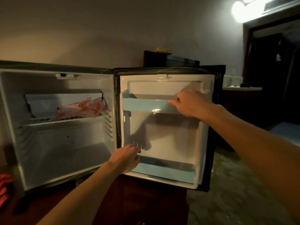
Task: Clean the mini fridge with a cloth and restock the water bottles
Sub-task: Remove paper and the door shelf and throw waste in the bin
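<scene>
The mini fridge (68,159) stands open with its door (170,140) swung out to the right. My right hand (190,103) grips the front rail of the upper door shelf (146,103), thumb pointing left. My left hand (126,158) is at the left end of the lower door shelf (165,172), its blurred fingers curled around that end. Both door shelves look bare. A pink food packet (81,108) lies on the wire shelf inside the fridge. No water bottle is in view. A red cloth-like thing (4,187) lies at the far left edge.
The fridge sits on a dark wooden cabinet (146,205). A black box (172,60) stands behind the door. To the right are a patterned floor (243,192), a counter with small items (240,88) and a dark doorway (272,70).
</scene>
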The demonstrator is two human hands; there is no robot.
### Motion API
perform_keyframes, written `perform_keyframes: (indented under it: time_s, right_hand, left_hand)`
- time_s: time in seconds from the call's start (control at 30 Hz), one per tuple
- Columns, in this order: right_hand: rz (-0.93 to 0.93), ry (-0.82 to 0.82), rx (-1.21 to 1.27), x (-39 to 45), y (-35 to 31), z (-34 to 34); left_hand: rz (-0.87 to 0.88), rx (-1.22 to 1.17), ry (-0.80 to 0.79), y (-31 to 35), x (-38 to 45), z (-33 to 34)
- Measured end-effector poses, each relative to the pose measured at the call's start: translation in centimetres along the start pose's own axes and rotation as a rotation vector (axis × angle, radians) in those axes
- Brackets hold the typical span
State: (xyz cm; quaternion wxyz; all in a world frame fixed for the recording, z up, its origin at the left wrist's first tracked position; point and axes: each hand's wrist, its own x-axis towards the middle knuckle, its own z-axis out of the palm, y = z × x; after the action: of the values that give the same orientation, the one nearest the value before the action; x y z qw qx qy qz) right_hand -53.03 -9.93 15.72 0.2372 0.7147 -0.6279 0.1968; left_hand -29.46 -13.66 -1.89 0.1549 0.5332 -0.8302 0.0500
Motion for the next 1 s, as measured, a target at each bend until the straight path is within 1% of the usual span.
perform_keyframes:
  time_s: [0.13,0.2,0.3,0.37,0.53,0.7,0.77,1.0]
  right_hand:
    - [-0.049,-0.138,-0.129,-0.4,0.0,-0.8]
    - [-0.074,-0.211,-0.112,0.4,-0.1,-0.8]
    - [-0.083,-0.287,0.004,1.5,-0.2,-1.1]
    - [-0.089,-0.301,0.097,1.9,-0.1,-1.5]
    - [-0.111,-0.254,0.283,2.0,0.2,-1.8]
    - [-0.058,-0.300,0.389,2.8,0.1,-1.6]
    - [-0.043,-0.327,0.361,3.2,-0.4,-1.5]
    - [-0.050,-0.375,0.299,3.4,-1.9,-0.9]
  left_hand:
    - [0.032,-0.008,0.017,0.9,0.4,-0.3]
    - [0.059,-0.014,0.050,1.5,0.6,-0.6]
    - [0.103,0.006,0.109,2.0,0.6,-1.1]
    - [0.118,0.017,0.128,2.0,0.6,-1.2]
    - [0.124,0.026,0.137,2.1,0.7,-1.3]
    - [0.165,-0.002,0.180,2.7,1.0,-1.6]
    - [0.180,-0.013,0.228,3.0,1.2,-2.0]
    - [0.255,-0.009,0.507,3.8,2.6,-5.6]
